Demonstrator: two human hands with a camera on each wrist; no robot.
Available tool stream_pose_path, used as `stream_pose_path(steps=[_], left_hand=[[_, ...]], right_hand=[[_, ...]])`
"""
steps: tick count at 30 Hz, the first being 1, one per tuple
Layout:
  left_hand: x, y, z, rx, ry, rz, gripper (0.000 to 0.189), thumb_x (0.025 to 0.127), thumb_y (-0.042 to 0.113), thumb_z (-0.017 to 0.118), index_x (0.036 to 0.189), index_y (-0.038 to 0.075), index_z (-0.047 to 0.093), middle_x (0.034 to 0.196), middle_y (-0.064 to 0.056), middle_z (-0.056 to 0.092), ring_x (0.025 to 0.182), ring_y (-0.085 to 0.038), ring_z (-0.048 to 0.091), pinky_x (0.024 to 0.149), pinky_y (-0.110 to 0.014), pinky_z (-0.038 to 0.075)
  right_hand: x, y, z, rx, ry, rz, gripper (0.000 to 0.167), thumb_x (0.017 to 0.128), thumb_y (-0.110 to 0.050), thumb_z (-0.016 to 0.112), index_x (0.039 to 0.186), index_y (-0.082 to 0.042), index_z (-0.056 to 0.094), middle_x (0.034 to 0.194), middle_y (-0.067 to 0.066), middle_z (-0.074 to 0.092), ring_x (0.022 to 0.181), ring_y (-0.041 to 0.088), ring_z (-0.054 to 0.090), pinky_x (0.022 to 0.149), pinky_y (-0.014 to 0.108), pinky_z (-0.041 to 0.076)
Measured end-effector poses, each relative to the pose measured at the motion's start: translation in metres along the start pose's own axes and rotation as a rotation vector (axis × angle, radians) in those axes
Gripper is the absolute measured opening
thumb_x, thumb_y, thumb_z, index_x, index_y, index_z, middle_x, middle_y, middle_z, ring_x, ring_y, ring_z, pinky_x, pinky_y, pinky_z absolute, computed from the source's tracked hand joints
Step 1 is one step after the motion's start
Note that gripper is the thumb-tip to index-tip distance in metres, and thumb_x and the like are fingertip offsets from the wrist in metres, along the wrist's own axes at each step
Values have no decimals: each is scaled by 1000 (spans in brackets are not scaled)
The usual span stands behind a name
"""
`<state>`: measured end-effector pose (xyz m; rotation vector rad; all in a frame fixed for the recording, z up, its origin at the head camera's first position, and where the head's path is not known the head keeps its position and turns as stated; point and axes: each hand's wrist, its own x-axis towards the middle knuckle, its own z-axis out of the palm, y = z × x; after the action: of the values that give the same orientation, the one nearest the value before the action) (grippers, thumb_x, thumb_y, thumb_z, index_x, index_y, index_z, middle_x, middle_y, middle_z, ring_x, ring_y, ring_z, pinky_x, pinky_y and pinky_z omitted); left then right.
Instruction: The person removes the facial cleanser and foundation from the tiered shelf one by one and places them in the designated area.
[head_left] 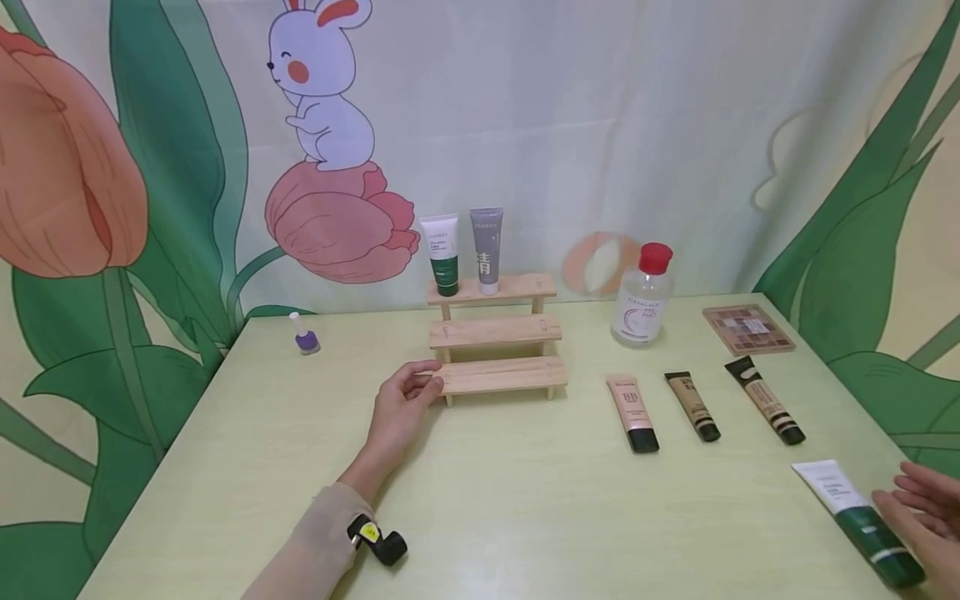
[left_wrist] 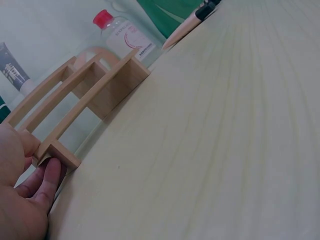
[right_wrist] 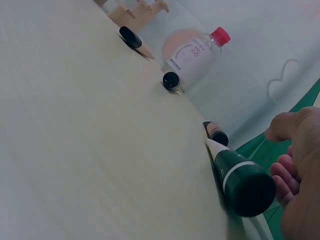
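Note:
With thumb and fingers my left hand (head_left: 401,408) pinches the left end of the lowest step of a wooden three-step stand (head_left: 495,377). The left wrist view shows the thumb above that step and fingers under it. A white-and-green tube (head_left: 444,258) and a grey tube (head_left: 487,250) stand upright on the top step. At the table's right edge, my right hand (head_left: 926,517) is beside a larger white-and-green tube (head_left: 862,525) lying flat. In the right wrist view a gap shows between thumb and tube; its fingers are loosely bent and hold nothing.
Right of the stand lie a pink BB tube (head_left: 632,412), a small tan tube (head_left: 692,406) and a longer beige tube (head_left: 765,400). Behind them are a red-capped clear bottle (head_left: 642,300) and a palette (head_left: 748,328). A purple nail polish bottle (head_left: 303,335) stands at back left.

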<state>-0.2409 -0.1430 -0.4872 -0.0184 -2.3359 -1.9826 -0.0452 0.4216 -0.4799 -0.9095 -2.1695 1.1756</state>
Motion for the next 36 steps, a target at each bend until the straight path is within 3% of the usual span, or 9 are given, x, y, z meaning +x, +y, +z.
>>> stream_pose_path(steps=[2,7,10,14,19,26,30,33,36], left_hand=[[0,0,-1,2,2,-1,27,109,14,75,136,13,77,118,-15,78,103,-19,73,85,-20,57],[-1,1,-4,5,8,2,27,109,14,75,136,13,76,117,-15,78,102,-19,73,84,-20,57],[-1,1,-5,8,12,5,27,109,14,75,136,12,76,117,-15,78,101,-18,73,84,-19,57],[-2,0,-8,16,14,8,27,109,13,75,136,12,76,117,-14,78,101,-16,73,84,-19,56],[-2,-1,-11,14,13,19,27,109,13,75,136,11,76,118,-15,78,102,-16,73,85,-19,57],[-1,0,-12,3,14,19,27,109,13,75,136,12,76,119,-16,78,102,-17,73,85,-21,57],[0,-1,-10,9,11,17,27,109,13,75,135,13,76,119,-15,78,102,-18,73,84,-21,57],[0,-3,-7,14,-5,17,27,109,14,76,136,14,76,119,-14,78,103,-18,73,84,-21,56],[0,-2,-4,11,-13,23,28,108,14,76,136,13,76,119,-13,78,102,-17,73,84,-22,56]], right_hand=[[0,-10,-1,31,-14,11,58,105,-3,72,143,-43,58,101,-41,48,89,-20,48,76,-3,37],[1,-26,2,24,-66,-9,62,109,-5,68,164,-28,52,123,-39,50,106,-20,48,89,1,41],[4,-31,6,7,-97,-83,63,111,-8,68,168,-23,47,137,-34,50,113,-18,47,94,1,41],[8,-45,14,63,-152,-237,63,109,-9,71,167,-21,49,141,-30,52,114,-18,50,92,1,41],[10,-86,25,161,-241,-380,62,104,-7,78,161,-20,57,142,-23,60,115,-15,60,89,2,48],[0,-150,66,429,-332,-509,59,94,10,83,149,-4,67,138,-4,70,118,6,71,90,10,56],[-14,-180,94,478,-393,-576,59,95,10,82,150,0,64,137,-1,70,118,9,71,93,12,56],[-24,-201,112,448,-419,-645,58,97,7,81,152,-2,62,139,-3,69,121,8,70,97,13,55],[-32,-222,130,489,-462,-681,57,98,5,81,151,-3,63,140,-3,69,123,11,71,100,15,56]])
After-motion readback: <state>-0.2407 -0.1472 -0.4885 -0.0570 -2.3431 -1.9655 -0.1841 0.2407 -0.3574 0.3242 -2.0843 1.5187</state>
